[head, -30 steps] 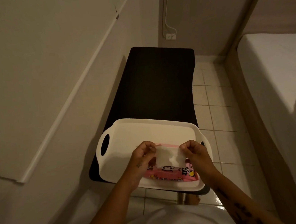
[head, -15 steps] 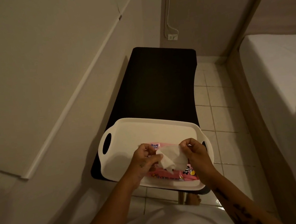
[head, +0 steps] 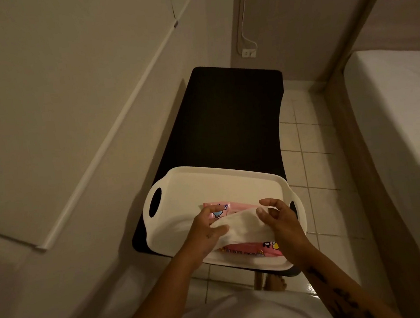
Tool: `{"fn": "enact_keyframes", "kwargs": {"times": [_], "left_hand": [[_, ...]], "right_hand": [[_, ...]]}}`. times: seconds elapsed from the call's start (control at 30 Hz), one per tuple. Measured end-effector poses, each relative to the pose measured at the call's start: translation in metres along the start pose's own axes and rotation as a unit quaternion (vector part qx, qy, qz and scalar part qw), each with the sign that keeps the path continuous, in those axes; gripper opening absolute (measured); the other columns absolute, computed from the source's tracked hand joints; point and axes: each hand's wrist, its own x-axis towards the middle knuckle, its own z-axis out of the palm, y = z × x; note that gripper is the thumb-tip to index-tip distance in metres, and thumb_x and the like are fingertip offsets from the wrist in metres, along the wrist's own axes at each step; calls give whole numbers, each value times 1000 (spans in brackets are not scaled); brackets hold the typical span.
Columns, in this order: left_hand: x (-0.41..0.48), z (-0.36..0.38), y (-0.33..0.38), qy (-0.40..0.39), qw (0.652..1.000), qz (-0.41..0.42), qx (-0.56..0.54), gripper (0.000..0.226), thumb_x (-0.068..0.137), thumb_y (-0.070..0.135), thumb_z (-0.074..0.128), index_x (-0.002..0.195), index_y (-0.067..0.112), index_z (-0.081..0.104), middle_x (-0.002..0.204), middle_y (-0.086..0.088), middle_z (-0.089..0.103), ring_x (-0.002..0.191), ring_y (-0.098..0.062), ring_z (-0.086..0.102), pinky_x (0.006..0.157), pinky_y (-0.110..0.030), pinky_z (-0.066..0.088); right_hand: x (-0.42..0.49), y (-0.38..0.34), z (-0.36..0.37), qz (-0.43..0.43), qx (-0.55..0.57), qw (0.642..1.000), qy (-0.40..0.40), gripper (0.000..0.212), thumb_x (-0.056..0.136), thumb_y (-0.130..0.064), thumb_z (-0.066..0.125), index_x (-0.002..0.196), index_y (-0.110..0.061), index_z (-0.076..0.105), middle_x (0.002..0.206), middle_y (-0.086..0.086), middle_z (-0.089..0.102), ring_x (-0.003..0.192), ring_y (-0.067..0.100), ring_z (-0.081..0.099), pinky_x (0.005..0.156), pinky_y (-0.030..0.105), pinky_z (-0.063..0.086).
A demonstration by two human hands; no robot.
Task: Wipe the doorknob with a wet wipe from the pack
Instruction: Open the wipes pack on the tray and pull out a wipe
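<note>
A white tray (head: 206, 184) sits on a black table (head: 225, 119), beside a bed (head: 392, 115) and wall socket (head: 248, 53)

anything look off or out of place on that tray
One thing: the white tray overhangs the near end of the black table instead of sitting fully on it. The pink wipe pack lies flat inside; nothing spilled.

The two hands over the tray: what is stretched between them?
In the head view, a white wet wipe spans from the left hand to the right hand, held above the pink pack lying in the white tray.
</note>
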Motion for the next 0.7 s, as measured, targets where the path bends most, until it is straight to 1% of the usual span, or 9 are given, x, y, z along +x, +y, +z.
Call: {"fn": "enact_keyframes", "kwargs": {"times": [0.07,0.1,0.17,0.27,0.33,0.4,0.53,0.6,0.7], "left_hand": [[-1,-2,1,4,999,-1,-35,35,83,-2,59,98,30,56,107,2,57,105,-18,55,87,-29,49],[-2,-3,2,2,998,-6,-55,34,84,-1,57,100,29,57,105,2,59,100,-16,59,85,-31,51],[-3,-5,3,1,997,-9,-78,29,85,2,57,105,24,58,99,3,63,84,-7,64,73,-22,55],[-4,-8,6,2,997,9,-72,26,86,5,57,99,27,61,99,4,63,80,-2,64,66,-12,53],[-7,-9,7,-3,997,13,-74,25,86,6,58,96,28,61,100,4,62,77,2,65,64,-10,52],[-10,-12,7,-17,996,6,-90,28,82,8,64,102,27,60,103,1,63,77,3,66,64,-12,53],[-14,-21,12,-37,997,12,-67,65,64,1,78,115,31,51,112,8,53,101,-11,58,69,-15,53],[-19,-25,16,-28,998,32,-39,75,60,-1,80,118,34,48,119,6,50,108,-11,52,76,-15,51],[-31,-32,22,6,998,61,-21,71,63,1,80,118,33,49,120,2,52,108,-9,51,78,-11,48]], "right_hand": [[-1,2,-4,19,25,999,-37,29,81,-8,63,106,-18,52,104,8,62,94,23,61,63,25,56],[-2,2,-5,26,33,998,-51,35,78,-4,65,107,-18,52,106,10,61,96,25,61,65,27,57],[-3,4,-6,26,11,998,-64,44,72,3,70,104,-22,52,108,9,58,98,25,60,64,28,57],[-5,3,-6,-26,-64,996,-59,51,67,10,71,97,-27,53,107,8,56,96,25,58,61,25,57],[-7,2,-3,-76,-108,990,-50,48,68,11,70,94,-27,55,104,0,56,94,23,57,60,22,57],[-9,-1,1,-118,-130,984,-28,44,70,10,67,91,-27,57,101,-6,58,90,21,58,62,21,57],[-10,-12,6,-153,-135,979,16,22,81,2,61,89,-18,62,97,2,64,88,26,61,68,37,58],[-12,-19,11,-160,-139,977,20,17,84,-2,58,86,-18,62,95,5,65,86,26,62,64,34,56],[-13,-29,22,-191,-168,967,29,16,87,-5,55,88,-17,66,91,4,66,82,23,61,62,27,53]]}}
